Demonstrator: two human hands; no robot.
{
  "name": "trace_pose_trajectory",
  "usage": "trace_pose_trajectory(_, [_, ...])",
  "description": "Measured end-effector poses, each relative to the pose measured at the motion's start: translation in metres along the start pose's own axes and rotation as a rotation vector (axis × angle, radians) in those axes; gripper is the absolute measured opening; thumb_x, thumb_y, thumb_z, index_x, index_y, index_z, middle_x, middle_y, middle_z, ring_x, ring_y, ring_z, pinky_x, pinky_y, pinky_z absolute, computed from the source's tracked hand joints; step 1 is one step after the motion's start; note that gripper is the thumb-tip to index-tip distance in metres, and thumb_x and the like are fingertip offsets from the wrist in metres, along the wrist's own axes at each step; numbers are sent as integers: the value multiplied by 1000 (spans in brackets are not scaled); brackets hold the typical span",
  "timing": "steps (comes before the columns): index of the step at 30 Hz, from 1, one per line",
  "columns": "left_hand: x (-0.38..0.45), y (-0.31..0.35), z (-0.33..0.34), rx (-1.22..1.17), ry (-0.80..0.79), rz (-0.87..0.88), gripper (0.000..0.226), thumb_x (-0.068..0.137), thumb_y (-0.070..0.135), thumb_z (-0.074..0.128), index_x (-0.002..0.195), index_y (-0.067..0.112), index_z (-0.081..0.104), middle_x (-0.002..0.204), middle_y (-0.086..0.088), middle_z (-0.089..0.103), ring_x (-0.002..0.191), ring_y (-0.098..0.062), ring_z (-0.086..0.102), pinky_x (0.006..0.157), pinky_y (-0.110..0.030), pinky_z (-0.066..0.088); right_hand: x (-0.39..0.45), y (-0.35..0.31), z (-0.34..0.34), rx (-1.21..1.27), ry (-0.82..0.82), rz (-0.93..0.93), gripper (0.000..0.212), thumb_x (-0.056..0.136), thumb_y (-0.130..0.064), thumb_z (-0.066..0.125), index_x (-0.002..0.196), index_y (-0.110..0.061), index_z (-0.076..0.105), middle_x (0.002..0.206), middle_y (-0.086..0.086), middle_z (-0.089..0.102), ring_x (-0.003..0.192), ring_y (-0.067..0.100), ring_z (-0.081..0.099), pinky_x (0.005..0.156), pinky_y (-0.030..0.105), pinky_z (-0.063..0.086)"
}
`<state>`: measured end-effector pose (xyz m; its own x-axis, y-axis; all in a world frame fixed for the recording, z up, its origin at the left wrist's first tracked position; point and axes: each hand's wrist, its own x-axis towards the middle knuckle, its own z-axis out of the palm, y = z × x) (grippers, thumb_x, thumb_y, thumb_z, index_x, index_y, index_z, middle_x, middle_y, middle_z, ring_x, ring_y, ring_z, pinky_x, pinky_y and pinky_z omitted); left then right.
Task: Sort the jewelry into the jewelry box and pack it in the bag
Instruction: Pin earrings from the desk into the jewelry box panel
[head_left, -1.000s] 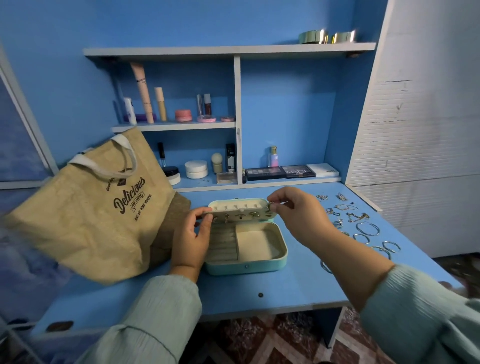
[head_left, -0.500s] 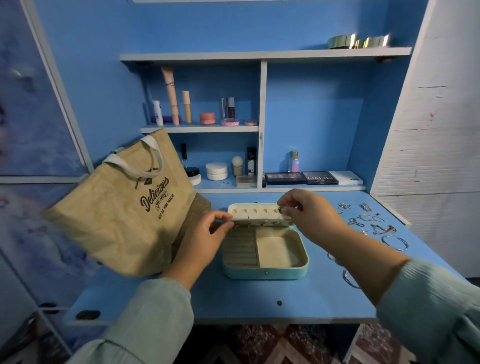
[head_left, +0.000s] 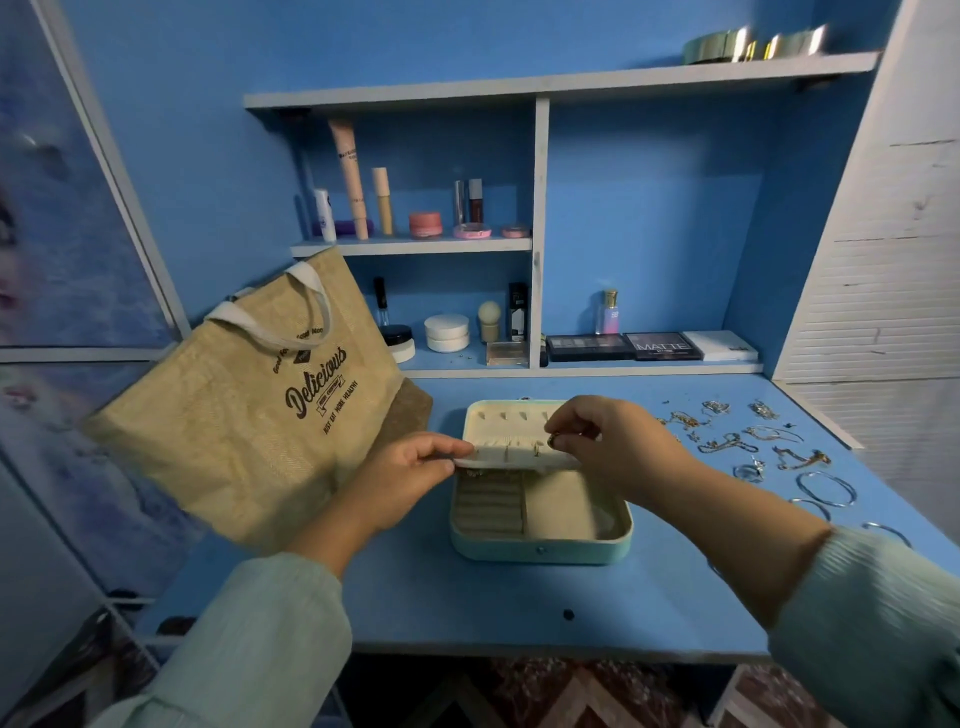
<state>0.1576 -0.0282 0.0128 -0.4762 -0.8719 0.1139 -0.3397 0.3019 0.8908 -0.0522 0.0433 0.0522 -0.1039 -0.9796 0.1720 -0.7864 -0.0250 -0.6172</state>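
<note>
Holding a cream fabric earring panel (head_left: 517, 455) over the open mint-green jewelry box (head_left: 540, 545) on the blue bench (head_left: 467, 608).

The left hand (head_left: 410, 480) has its fingers (head_left: 451, 448) closed on the panel's left end. The right hand (head_left: 618, 447) pinches a small dark ring-like piece (head_left: 551, 441) between thumb and forefinger at the panel's right part. Directly beneath the fingers lie the box's padded compartments. Loose silver and gold jewelry (head_left: 779, 457) is spread out well right of the right hand; the tan burlap tote bag (head_left: 249, 410) leans just left of the left hand.
</note>
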Motion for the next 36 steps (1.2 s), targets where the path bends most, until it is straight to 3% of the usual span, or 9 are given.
trace_pose_trajectory(7, [10,2,6,39,25,-165,21,97,20,45,96,30,64,101,3,66,91,-9,60,69,-15,47,5,5,0,-5,-64,9,18,90,-17,57,106,-21,66,94,-11,58,80,-1,48,61,2,34])
trace_pose_trajectory(14, [52,8,2,453,41,-231,20,96,33,46,102,23,62,90,7,60,84,-11,56,68,-24,40,28,5,2,54,-124,47,21,87,-14,62,106,-18,69,107,-6,66,85,3,53,64,6,37])
trace_pose_trajectory(17, [85,2,-2,589,93,-226,18,95,31,47,95,23,63,103,4,59,86,-13,56,72,-26,42,43,8,6,73,-128,74,22,87,-14,63,108,-17,69,111,-5,65,89,6,53,78,16,36])
trace_pose_trajectory(19, [110,-3,-6,668,120,-232,17,94,23,45,88,24,60,102,-2,60,82,-16,54,78,-32,47,55,11,9,94,-135,83,21,86,-14,64,106,-18,70,108,-4,66,88,7,54,77,17,37])
trace_pose_trajectory(24, [177,-26,-18,763,165,-229,30,97,13,41,121,10,58,124,-9,57,107,-25,56,88,-31,43,91,24,19,106,-193,49,18,85,-15,65,101,-20,71,99,-10,63,86,5,57,67,6,40])
trace_pose_trajectory(28, [223,-50,-17,725,164,-243,35,94,8,43,127,11,55,132,-11,52,117,-27,51,98,-32,39,119,36,25,65,-247,-4,17,86,-16,64,100,-21,70,93,-13,61,80,-2,54,65,-1,38])
trace_pose_trajectory(36, [264,-71,-18,718,255,-235,28,96,24,47,117,9,60,121,-13,58,110,-29,54,90,-33,42,152,54,28,164,-270,11,14,85,-11,64,89,-24,69,82,-15,64,71,-6,56,62,-3,40])
